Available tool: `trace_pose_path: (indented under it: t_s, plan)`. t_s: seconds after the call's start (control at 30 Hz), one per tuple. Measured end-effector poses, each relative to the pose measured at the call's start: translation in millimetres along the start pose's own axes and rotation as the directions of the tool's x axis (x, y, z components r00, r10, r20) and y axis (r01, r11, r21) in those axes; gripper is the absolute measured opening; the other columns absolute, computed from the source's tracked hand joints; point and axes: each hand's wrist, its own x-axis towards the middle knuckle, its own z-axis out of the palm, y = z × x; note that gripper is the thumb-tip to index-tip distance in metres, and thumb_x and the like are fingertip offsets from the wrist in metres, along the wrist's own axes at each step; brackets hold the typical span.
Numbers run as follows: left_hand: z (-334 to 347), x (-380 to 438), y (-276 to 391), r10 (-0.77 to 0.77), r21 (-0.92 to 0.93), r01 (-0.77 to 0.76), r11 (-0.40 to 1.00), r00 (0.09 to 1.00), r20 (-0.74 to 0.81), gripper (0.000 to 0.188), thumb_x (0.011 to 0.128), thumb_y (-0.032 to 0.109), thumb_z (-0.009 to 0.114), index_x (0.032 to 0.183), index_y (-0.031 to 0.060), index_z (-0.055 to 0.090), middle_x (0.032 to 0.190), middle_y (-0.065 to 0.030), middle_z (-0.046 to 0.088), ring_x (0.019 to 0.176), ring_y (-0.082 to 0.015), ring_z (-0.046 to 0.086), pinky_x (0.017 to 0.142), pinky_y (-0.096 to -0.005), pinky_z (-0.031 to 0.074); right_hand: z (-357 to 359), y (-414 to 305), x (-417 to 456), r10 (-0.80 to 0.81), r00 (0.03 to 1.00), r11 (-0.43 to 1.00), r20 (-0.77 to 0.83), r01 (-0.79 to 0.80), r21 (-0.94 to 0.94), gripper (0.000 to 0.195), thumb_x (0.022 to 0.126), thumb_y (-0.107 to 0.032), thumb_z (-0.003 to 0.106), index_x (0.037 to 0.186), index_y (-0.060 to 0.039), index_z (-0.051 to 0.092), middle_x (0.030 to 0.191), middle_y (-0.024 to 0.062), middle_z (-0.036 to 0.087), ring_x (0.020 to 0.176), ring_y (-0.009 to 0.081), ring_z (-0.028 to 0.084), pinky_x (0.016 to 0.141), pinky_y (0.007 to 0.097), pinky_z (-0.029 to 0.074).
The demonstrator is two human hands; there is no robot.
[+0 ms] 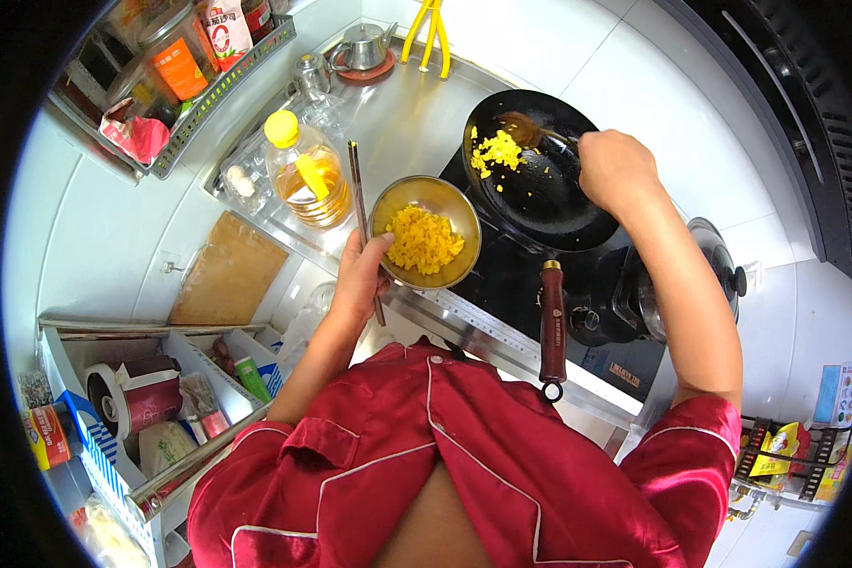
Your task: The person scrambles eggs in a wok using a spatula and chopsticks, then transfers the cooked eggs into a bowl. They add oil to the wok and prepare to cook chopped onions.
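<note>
My left hand [361,273] holds a metal bowl [471,234] by its rim, the thumb over the edge. Chopped yellow scrambled egg [424,241] lies in the bowl. A pair of dark chopsticks [358,192] is pinched in the same hand, standing alongside the bowl. My right hand [619,167] grips the handle of a brown spatula [520,130] over a black wok [554,206]. The spatula's head rests by a small heap of egg bits [497,153] on the wok's far left side. The wok's dark red handle [552,323] points towards me.
A cooking oil bottle [309,174] with a yellow cap stands left of the bowl. Behind sits a metal teapot [362,48]. A lidded pot [713,277] is to the right on the black stove [511,266]. An open drawer [177,348] juts out at lower left.
</note>
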Motion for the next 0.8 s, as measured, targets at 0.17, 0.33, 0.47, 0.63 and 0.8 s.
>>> trace_pose_path:
  t_s: [0.17,0.33,0.47,0.63,0.8]
  plan:
    - [2,0,-1,0.007,-0.026,-0.007,1.0,1.0,0.015,0.026,0.088,0.026,0.06,0.106,0.0111,0.05,0.071,0.0025,0.049,0.043,-0.0048,0.036,0.037,-0.0207,0.024,26,23,-21,0.099,0.989,0.992,-0.107,-0.089,0.094,0.018,0.077,-0.005,0.059,0.089,-0.0012,0.071,0.092,0.0204,0.069,0.091,0.0356,0.067,0.079,0.0429,0.054]
    - [3,3,-1,-0.002,-0.004,0.002,1.0,0.999,0.033,0.025,0.088,0.025,0.06,0.105,0.0107,0.05,0.071,0.0022,0.049,0.042,-0.005,0.036,0.036,-0.0211,0.024,74,28,-16,0.265,0.952,0.953,-0.153,-0.234,0.191,0.017,0.08,-0.006,0.056,0.093,-0.0001,0.066,0.089,0.0227,0.068,0.087,0.0382,0.067,0.076,0.0448,0.055]
    - [4,4,-1,0.0,0.032,0.0,0.999,1.0,0.003,0.025,0.089,0.025,0.056,0.109,0.0109,0.051,0.072,0.0013,0.049,0.041,-0.0059,0.034,0.035,-0.021,0.023,92,8,-20,0.244,0.947,0.947,-0.208,-0.187,0.261,0.017,0.081,-0.006,0.054,0.094,0.0005,0.061,0.087,0.0225,0.068,0.082,0.0384,0.068,0.073,0.046,0.055]
    - [3,8,-3,-0.006,0.052,0.006,0.999,1.0,0.002,0.024,0.089,0.025,0.054,0.109,0.0116,0.051,0.074,0.0008,0.049,0.041,-0.0064,0.033,0.034,-0.021,0.022,90,-3,-47,0.074,0.953,0.983,-0.295,-0.02,0.182,0.032,0.078,-0.005,0.056,0.11,-0.0016,0.062,0.083,0.0171,0.067,0.076,0.0345,0.068,0.066,0.0416,0.056]
    - [8,7,1,-0.018,0.052,0.018,0.998,1.0,0.003,0.023,0.089,0.025,0.054,0.108,0.0125,0.051,0.073,0.001,0.049,0.041,-0.0064,0.032,0.035,-0.0207,0.022,66,20,-73,0.078,0.934,0.988,-0.349,-0.025,0.154,0.03,0.085,-0.009,0.053,0.112,-0.013,0.066,0.082,0.0116,0.066,0.074,0.0329,0.067,0.065,0.0428,0.055]
